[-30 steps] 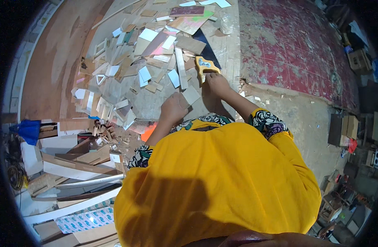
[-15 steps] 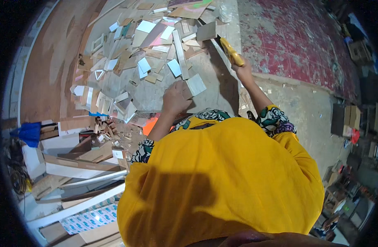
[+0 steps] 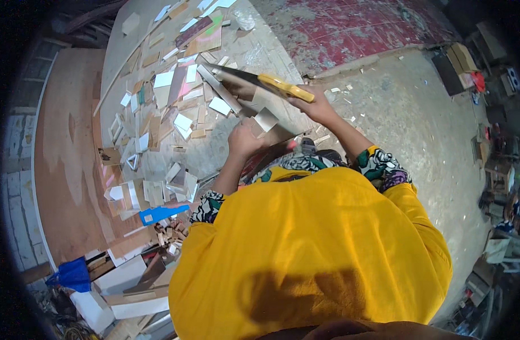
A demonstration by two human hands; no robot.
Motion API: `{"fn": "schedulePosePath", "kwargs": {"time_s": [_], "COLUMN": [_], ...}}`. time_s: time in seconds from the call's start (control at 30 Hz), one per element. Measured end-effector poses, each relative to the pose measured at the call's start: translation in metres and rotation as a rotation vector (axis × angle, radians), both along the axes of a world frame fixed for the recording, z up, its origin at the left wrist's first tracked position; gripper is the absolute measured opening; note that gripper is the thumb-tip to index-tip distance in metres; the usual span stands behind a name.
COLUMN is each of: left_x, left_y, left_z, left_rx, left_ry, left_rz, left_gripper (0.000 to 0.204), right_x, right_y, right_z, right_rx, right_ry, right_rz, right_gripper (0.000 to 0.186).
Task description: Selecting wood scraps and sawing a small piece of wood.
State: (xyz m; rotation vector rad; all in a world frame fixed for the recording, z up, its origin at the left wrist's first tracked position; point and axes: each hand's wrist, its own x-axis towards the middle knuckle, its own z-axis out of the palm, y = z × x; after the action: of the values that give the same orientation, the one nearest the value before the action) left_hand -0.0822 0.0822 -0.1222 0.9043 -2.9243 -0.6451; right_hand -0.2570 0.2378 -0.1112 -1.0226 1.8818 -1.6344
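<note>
My right hand (image 3: 312,105) is closed on the yellow handle (image 3: 285,88) of a handsaw, whose dark blade (image 3: 238,75) points up-left over the scrap pieces. My left hand (image 3: 243,137) grips a small square wooden piece (image 3: 267,119) near the work surface's (image 3: 206,156) front right edge, below the saw. A long pale wooden strip (image 3: 220,90) lies beside them to the upper left. Many flat white, brown and pink offcuts (image 3: 162,80) are scattered over the surface.
A large plywood panel (image 3: 64,147) stands at the left. Red flooring (image 3: 362,28) and grey concrete (image 3: 418,147) with small chips are to the right. A timber pile (image 3: 130,289) and blue bag (image 3: 73,275) lie lower left, boxes (image 3: 458,62) at the right.
The saw in my right hand has risen and swung from upright to slanting leftward across the offcuts. The view has turned, shifting the surroundings. My left hand stays with the square piece.
</note>
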Motion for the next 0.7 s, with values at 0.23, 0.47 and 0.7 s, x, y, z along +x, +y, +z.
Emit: {"fn": "schedulePosePath", "kwargs": {"time_s": [0.23, 0.47, 0.7], "left_x": [0.024, 0.014, -0.039], "left_y": [0.007, 0.018, 0.009], "left_z": [-0.013, -0.014, -0.028], "left_rx": [-0.086, -0.132, -0.215], "left_ry": [-0.048, -0.070, -0.092], "left_rz": [-0.099, -0.235, -0.301], "left_gripper": [0.061, 0.070, 0.072], "right_x": [0.065, 0.118, 0.145], "right_y": [0.039, 0.149, 0.185], "right_z": [0.017, 0.002, -0.009], "right_rx": [-0.050, 0.046, 0.071], "right_ry": [-0.100, -0.358, -0.272], "right_rz": [-0.223, -0.362, -0.467], "right_gripper": [0.022, 0.018, 0.015]}}
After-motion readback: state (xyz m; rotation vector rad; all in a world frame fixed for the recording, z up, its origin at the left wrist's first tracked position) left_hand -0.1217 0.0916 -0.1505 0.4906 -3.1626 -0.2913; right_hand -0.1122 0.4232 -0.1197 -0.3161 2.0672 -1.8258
